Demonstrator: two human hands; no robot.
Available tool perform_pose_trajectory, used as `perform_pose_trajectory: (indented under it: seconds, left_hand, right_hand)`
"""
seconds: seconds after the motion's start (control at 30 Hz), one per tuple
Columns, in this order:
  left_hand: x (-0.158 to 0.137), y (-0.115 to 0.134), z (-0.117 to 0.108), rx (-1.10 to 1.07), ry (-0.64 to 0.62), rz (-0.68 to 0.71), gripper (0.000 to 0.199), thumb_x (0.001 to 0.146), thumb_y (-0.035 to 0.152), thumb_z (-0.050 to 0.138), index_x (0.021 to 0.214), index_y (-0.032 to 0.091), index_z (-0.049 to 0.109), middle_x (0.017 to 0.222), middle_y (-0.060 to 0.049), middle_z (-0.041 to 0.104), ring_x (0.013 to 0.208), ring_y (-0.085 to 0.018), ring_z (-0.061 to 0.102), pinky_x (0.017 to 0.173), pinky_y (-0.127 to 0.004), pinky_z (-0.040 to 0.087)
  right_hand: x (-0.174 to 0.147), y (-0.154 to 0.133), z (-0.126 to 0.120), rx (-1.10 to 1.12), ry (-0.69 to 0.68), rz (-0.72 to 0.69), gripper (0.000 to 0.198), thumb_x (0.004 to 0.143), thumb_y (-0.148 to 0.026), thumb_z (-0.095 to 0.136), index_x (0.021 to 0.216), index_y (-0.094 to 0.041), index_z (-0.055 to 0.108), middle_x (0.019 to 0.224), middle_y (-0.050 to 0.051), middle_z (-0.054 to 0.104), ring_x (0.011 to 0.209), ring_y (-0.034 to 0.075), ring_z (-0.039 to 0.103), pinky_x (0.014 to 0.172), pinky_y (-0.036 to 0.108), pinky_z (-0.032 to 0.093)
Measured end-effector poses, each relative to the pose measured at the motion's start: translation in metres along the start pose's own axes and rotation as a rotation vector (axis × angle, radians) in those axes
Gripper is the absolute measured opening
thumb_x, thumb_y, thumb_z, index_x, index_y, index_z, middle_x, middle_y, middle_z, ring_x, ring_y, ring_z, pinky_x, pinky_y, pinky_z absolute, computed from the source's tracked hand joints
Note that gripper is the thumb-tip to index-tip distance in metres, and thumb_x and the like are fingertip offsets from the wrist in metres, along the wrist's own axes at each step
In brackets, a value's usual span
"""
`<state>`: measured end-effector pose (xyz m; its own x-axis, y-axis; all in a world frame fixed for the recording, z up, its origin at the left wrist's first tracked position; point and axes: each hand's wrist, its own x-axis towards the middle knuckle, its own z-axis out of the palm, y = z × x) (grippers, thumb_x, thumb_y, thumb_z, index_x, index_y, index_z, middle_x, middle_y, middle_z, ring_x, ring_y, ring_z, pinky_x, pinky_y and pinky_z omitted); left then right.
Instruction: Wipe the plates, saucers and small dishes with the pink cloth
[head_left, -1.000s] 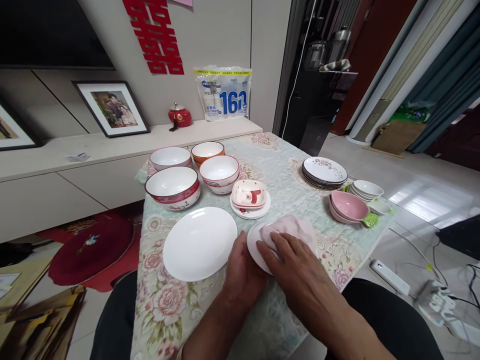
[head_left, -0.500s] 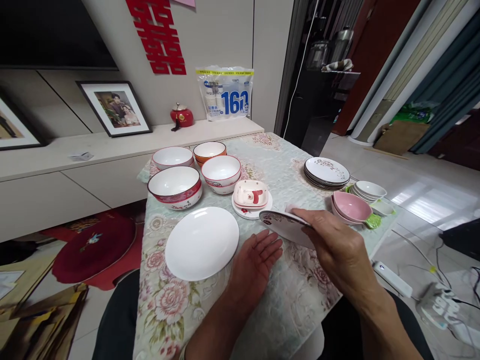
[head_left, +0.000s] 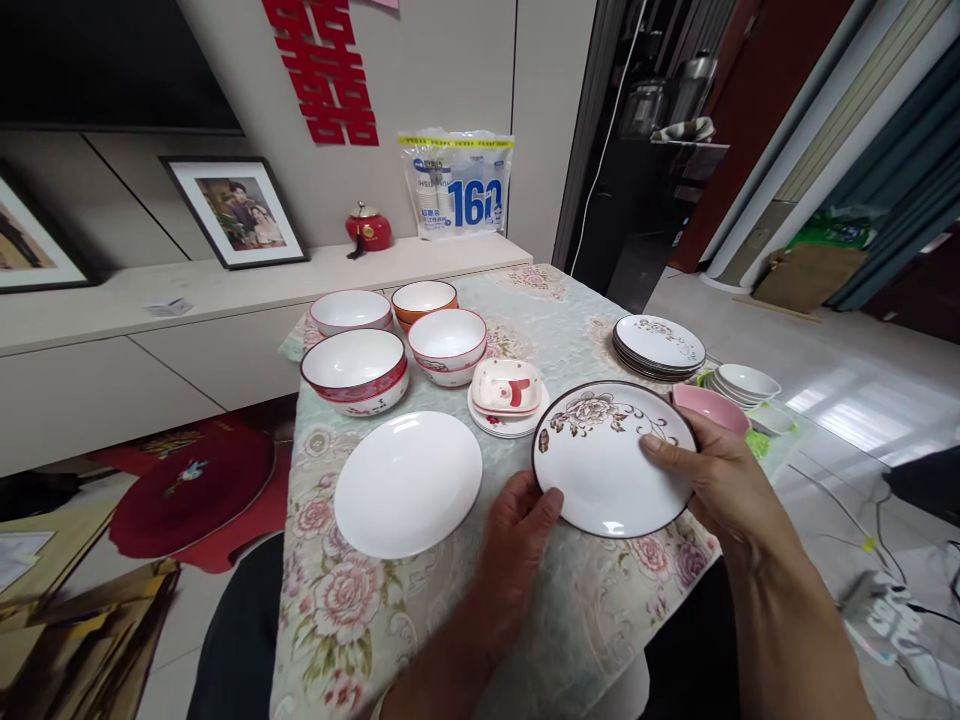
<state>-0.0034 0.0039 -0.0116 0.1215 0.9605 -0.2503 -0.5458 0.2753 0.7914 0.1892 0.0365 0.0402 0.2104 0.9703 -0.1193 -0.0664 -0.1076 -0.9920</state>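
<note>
A white plate with a dark rim and brown flowers [head_left: 611, 465] is held above the table between both hands. My left hand [head_left: 521, 525] grips its lower left edge, thumb on top. My right hand [head_left: 712, 470] grips its right edge, the thumb lying on the patterned face. Left of it, a plain white oval plate [head_left: 409, 485] lies on the cloth. Just behind sit small square dishes with a red motif [head_left: 507, 388] on round plates. A stack of dark-rimmed flowered plates [head_left: 660, 342] stands farther back at the right.
Stacked bowls [head_left: 354, 365] stand at the back left of the flowered tablecloth [head_left: 345, 600]. Pink bowls [head_left: 712, 405], partly behind my right hand, and small white bowls [head_left: 742, 385] are at the right edge. A long cabinet [head_left: 247, 290] runs behind, bearing a bag of cups [head_left: 457, 190].
The flowered plate has turned from nearly edge-on to face up toward me. My left hand, open beside it before, has closed on its edge.
</note>
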Motion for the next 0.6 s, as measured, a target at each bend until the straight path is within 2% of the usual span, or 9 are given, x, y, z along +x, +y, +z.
perform_pose_trajectory:
  seconds: [0.1,0.27,0.33,0.43,0.5,0.6]
  left_hand:
    - [-0.004,-0.001,0.004,-0.15,-0.041,-0.093,0.044,0.071,0.03,0.082,0.111,0.014,0.072,0.11,-0.012,0.075,0.11,-0.03,0.064,0.1,-0.041,0.045]
    - [-0.006,-0.001,0.006,-0.29,0.048,-0.212,0.044,0.069,0.021,0.082,0.11,0.014,0.071,0.108,-0.013,0.076,0.115,-0.032,0.064,0.101,-0.044,0.048]
    - [-0.005,0.0,0.005,-0.303,0.069,-0.248,0.044,0.069,0.018,0.081,0.111,0.013,0.07,0.108,-0.014,0.076,0.114,-0.032,0.064,0.1,-0.044,0.049]
    - [-0.003,0.001,0.002,-0.296,0.107,-0.295,0.043,0.072,0.015,0.076,0.114,0.012,0.068,0.11,-0.015,0.075,0.112,-0.031,0.066,0.097,-0.044,0.052]
    - [-0.003,0.001,0.001,-0.276,0.121,-0.321,0.041,0.074,0.013,0.073,0.114,0.011,0.067,0.112,-0.016,0.074,0.11,-0.031,0.067,0.094,-0.044,0.054]
    - [-0.003,0.001,0.001,-0.236,0.128,-0.339,0.039,0.075,0.013,0.07,0.114,0.012,0.066,0.113,-0.015,0.073,0.108,-0.03,0.067,0.093,-0.044,0.054]
  right_hand:
    - [-0.002,0.0,0.006,0.043,-0.128,0.088,0.064,0.063,-0.036,0.085,0.122,-0.017,0.065,0.099,0.011,0.077,0.076,0.028,0.074,0.066,0.041,0.061]
    - [0.004,0.012,0.012,-0.044,-0.213,0.106,0.065,0.068,-0.039,0.083,0.126,-0.019,0.062,0.104,0.01,0.076,0.08,0.028,0.073,0.069,0.041,0.06]
    - [0.011,0.016,0.01,-0.179,-0.155,0.028,0.063,0.071,-0.043,0.079,0.126,-0.018,0.063,0.109,0.011,0.074,0.087,0.028,0.072,0.074,0.041,0.059]
    - [0.018,0.019,0.004,-0.402,0.052,-0.153,0.055,0.078,-0.05,0.071,0.123,-0.019,0.067,0.118,0.012,0.071,0.104,0.029,0.066,0.088,0.045,0.053]
    - [0.018,0.017,0.0,-0.472,0.176,-0.282,0.049,0.084,-0.053,0.064,0.121,-0.02,0.069,0.121,0.01,0.069,0.112,0.029,0.062,0.097,0.047,0.047]
    - [0.012,0.011,0.0,-0.492,0.265,-0.481,0.045,0.091,-0.052,0.055,0.12,-0.021,0.069,0.121,0.01,0.068,0.117,0.029,0.059,0.101,0.047,0.042]
